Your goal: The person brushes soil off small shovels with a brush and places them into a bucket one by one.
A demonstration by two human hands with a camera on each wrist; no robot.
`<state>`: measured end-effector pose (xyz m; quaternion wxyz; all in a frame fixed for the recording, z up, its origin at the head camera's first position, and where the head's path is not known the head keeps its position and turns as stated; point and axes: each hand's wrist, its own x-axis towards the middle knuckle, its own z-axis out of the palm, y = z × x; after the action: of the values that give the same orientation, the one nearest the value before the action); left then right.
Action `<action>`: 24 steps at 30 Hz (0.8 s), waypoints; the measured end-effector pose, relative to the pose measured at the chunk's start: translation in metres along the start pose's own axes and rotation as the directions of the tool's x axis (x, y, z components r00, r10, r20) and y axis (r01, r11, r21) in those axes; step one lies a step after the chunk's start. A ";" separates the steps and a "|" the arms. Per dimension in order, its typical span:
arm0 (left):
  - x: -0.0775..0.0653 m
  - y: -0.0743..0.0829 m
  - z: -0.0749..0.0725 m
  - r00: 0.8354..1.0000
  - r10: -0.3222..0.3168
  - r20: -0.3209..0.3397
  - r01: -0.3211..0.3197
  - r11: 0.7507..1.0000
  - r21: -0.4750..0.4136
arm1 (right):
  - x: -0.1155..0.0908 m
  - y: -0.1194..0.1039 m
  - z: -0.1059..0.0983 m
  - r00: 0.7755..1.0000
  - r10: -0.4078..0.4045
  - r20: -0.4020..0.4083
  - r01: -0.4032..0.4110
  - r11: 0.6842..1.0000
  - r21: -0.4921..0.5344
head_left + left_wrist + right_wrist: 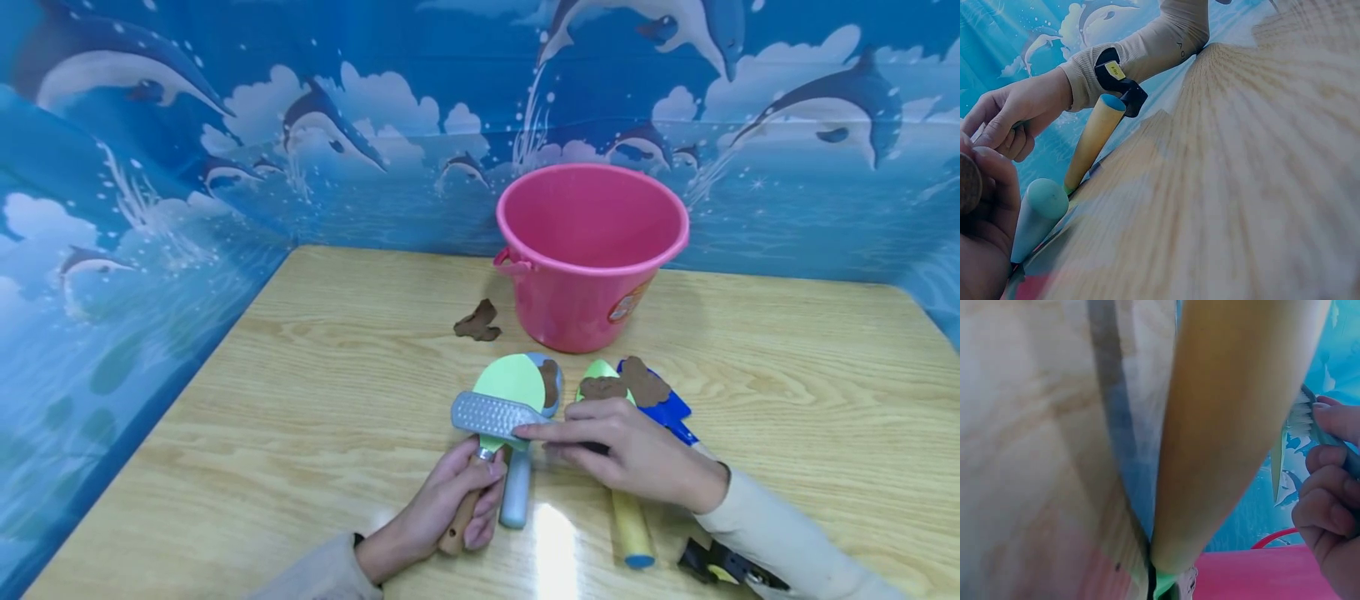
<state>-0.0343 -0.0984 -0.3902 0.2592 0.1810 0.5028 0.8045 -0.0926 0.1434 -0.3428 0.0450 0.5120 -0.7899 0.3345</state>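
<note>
My left hand [459,493] grips the wooden handle of a small garden trowel [513,379] with a pale green blade, held up over the table. In my right hand [637,454] is a grey scrubbing brush [491,414], its index finger along the brush's back. The brush lies across the lower part of the green blade. White bristles [1300,417] face the blade in the right wrist view. Below and beside the hands lie a light blue trowel [515,498], a yellow-handled green trowel [632,533] and a dark blue shovel [667,410], with brown mud-like patches on their blades.
A pink bucket [581,304] stands at the back of the wooden table [337,350]. Left of it lies a brown mud-like piece [478,322]. A dolphin-print sheet [420,125] hangs behind and along the left side. A black strap device [731,567] is on the right forearm.
</note>
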 end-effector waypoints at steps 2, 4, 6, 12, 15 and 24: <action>0.000 0.000 0.000 1.000 -0.004 0.001 0.004 1.000 -0.007 | 0.000 0.000 -0.001 1.000 0.011 -0.002 -0.011 1.000 -0.014; 0.000 0.000 -0.001 1.000 -0.009 0.002 0.009 1.000 -0.014 | 0.000 0.001 -0.002 1.000 0.017 -0.005 -0.017 1.000 -0.018; 0.000 0.000 -0.001 1.000 -0.010 0.004 0.010 1.000 -0.015 | 0.000 0.001 -0.002 1.000 0.021 -0.006 -0.021 1.000 -0.019; 0.001 0.002 -0.001 1.000 -0.013 0.007 0.013 1.000 -0.018 | 0.000 0.004 -0.003 0.999 0.043 -0.017 -0.044 0.998 -0.040; 0.001 0.002 0.000 1.000 -0.015 0.006 0.015 1.000 -0.019 | 0.000 0.004 -0.003 0.998 0.053 -0.028 -0.055 0.997 -0.050; 0.001 0.003 0.000 1.000 -0.017 0.007 0.017 1.000 -0.009 | 0.001 0.007 -0.005 0.997 0.046 -0.069 -0.050 0.997 -0.064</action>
<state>-0.0358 -0.0986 -0.3878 0.2685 0.1781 0.4998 0.8040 -0.0998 0.1472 -0.3423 0.0805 0.4795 -0.8106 0.3263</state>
